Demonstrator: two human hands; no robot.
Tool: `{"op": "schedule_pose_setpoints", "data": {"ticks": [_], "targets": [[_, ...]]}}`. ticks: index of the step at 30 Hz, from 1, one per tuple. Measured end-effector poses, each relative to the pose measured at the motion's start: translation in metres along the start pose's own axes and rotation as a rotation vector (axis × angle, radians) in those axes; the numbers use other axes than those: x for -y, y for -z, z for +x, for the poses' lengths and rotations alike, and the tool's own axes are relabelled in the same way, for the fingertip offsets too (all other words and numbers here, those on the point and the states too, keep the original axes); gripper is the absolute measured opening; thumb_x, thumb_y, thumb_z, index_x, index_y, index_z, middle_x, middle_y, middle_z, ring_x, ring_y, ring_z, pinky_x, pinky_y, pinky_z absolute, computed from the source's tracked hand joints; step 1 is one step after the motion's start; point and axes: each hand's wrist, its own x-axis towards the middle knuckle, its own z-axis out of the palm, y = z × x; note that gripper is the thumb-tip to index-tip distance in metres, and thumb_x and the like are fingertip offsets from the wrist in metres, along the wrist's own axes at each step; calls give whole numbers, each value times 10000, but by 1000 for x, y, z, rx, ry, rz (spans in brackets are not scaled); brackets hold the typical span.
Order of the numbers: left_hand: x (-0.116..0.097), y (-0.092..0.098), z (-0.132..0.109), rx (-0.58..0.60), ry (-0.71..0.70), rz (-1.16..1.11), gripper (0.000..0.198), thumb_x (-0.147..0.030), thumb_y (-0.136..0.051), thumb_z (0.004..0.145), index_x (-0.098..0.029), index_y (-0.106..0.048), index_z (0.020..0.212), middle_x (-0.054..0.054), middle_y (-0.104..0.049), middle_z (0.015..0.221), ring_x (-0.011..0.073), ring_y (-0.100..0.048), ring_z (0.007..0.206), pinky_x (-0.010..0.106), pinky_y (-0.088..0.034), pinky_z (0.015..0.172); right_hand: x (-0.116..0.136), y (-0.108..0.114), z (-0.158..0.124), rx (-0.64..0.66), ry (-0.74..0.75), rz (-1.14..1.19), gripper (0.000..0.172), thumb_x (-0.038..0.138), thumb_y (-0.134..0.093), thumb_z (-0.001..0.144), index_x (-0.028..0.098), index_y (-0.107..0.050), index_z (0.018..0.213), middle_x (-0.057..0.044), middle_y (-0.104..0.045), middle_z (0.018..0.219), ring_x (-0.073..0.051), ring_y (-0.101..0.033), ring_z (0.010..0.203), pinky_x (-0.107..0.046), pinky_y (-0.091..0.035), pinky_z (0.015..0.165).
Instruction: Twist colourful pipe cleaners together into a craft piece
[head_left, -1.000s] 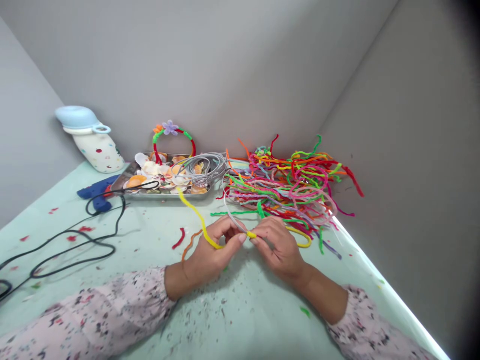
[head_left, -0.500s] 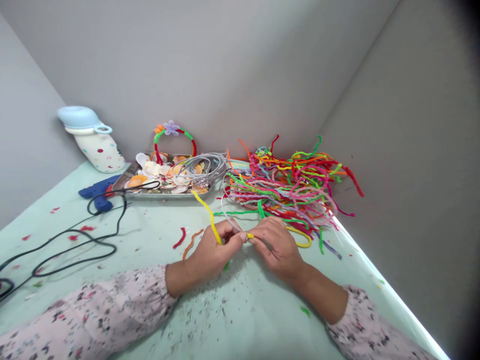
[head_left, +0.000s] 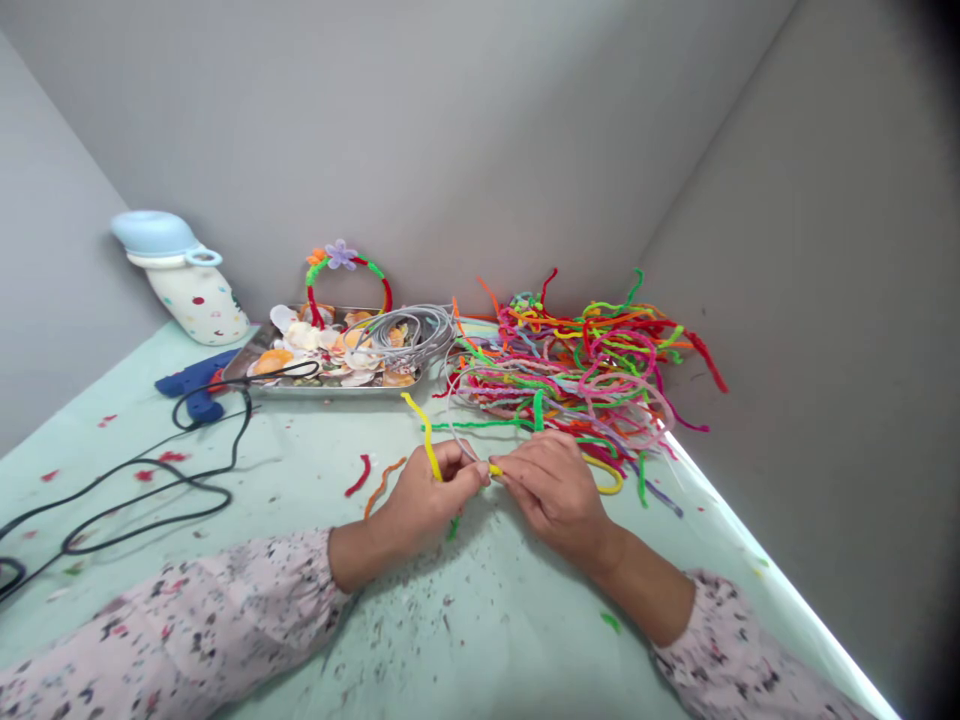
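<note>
Close together above the table, my left hand point(head_left: 436, 500) and my right hand point(head_left: 556, 492) both have their fingers pinched. A yellow pipe cleaner point(head_left: 426, 430) rises from my left hand, with its free end pointing up and away. Thin grey wire point(head_left: 459, 438) also runs into the left fingers. Between the fingertips of both hands shows a short yellow piece, which looks wound around the wire; my right fingers pinch it. A green fuzzy length point(head_left: 538, 410) sticks up behind my right hand, and its lower part is hidden.
Behind stands a metal tray point(head_left: 337, 392) with shells, a grey wire coil point(head_left: 427, 335) and a fuzzy flowered hoop point(head_left: 341, 255). Many coloured pipe cleaners point(head_left: 570, 370) are heaped at right. A blue glue gun point(head_left: 196, 385), its black cord point(head_left: 217, 490) and a bottle point(head_left: 199, 300) are at left.
The yellow pipe cleaner's free end has swung slightly right and down. The green fuzzy length behind my right hand has shifted right. Both hands stay nearly in place, still pinching.
</note>
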Motion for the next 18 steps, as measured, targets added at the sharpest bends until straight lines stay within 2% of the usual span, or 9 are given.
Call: {"op": "schedule_pose_setpoints", "data": {"ticks": [5, 9, 12, 15, 18], "targets": [[0, 1, 0, 11, -26, 12, 279, -337, -567, 826, -160, -514, 618, -48, -447, 506, 82, -400, 487, 217, -317, 489, 0, 1, 1, -9, 5, -17, 181, 155, -551, 890, 237, -637, 1027, -19, -716, 855, -173, -631, 796, -389, -424, 846], [0, 2, -1, 74, -167, 10, 220, -348, -582, 845, -155, -547, 747, -28, -487, 629, 99, -450, 585, 225, -366, 560, 0, 2, 2, -31, -54, 21, 176, 165, -545, 895, 238, -635, 1027, -24, -704, 854, -181, -625, 809, -393, -430, 836], [-2, 2, -4, 103, -288, 142, 164, -256, -645, 789, -166, -551, 887, -11, -508, 749, 122, -478, 673, 246, -394, 629, -2, 2, 3, -65, -110, 27, 147, 165, -541, 897, 229, -634, 990, -33, -687, 839, -193, -610, 817, -399, -429, 823], [-1, 2, -5, 29, -359, 314, 162, -153, -612, 785, -178, -548, 932, 5, -521, 811, 138, -490, 723, 270, -407, 693, -3, 2, 3, -62, -148, 28, 129, 183, -529, 907, 225, -634, 969, -31, -675, 815, -195, -598, 794, -400, -424, 809], [3, 1, -3, -137, -384, 311, 113, -155, -570, 834, -187, -541, 938, 19, -531, 869, 137, -501, 743, 258, -411, 683, -3, 2, 4, -43, -158, 47, 126, 204, -522, 914, 224, -636, 963, -31, -673, 814, -193, -599, 790, -390, -428, 798]]}}
